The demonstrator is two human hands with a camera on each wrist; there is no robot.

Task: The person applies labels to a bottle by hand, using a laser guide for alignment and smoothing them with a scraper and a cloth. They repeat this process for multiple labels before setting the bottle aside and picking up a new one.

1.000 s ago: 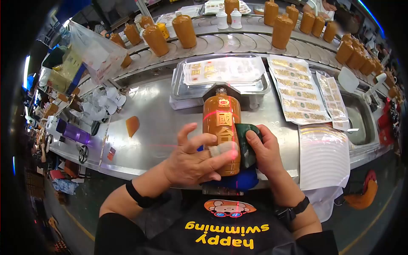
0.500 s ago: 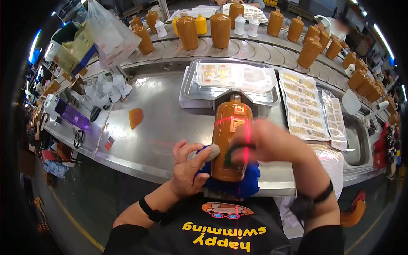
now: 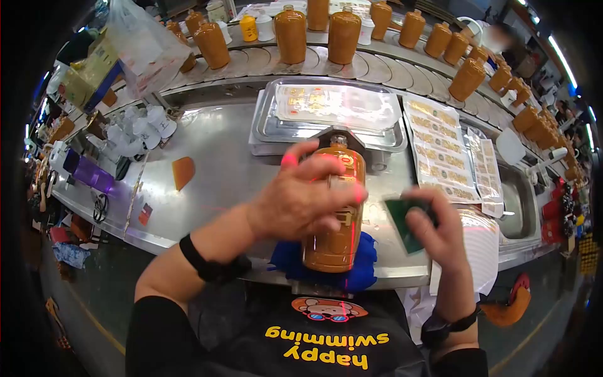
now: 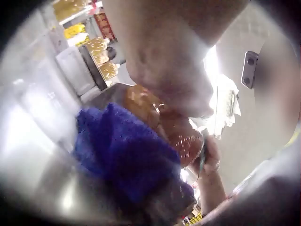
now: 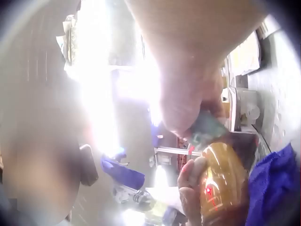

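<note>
A glossy brown bottle (image 3: 331,248) with gold characters lies tilted toward the person on a blue cloth (image 3: 366,251). Its neck end points to a dark notched rest (image 3: 355,143). My left hand (image 3: 295,198) reaches over the bottle's front with fingers extended, and a pale covering sits on one finger. To the right of the bottle, my right hand (image 3: 440,229) pinches a flat green scraper (image 3: 405,223), held apart from the bottle in the head view. The right wrist view shows the scraper (image 5: 207,129) beyond the bottle (image 5: 221,181). Part of the gold lettering is hidden behind the left fingers.
Behind the bottle stands a metal tray (image 3: 264,129) with label sheets (image 3: 339,103). More gold label sheets (image 3: 440,151) lie right, near a sink (image 3: 521,207). An orange flat piece (image 3: 183,171) lies left. Brown bottles (image 3: 291,38) stand along a conveyor (image 3: 377,69) at the back.
The right hand crossed over the bottle's front with the scraper, then drew back to the right. My left hand moved from the bottle's lower left side up over its front.
</note>
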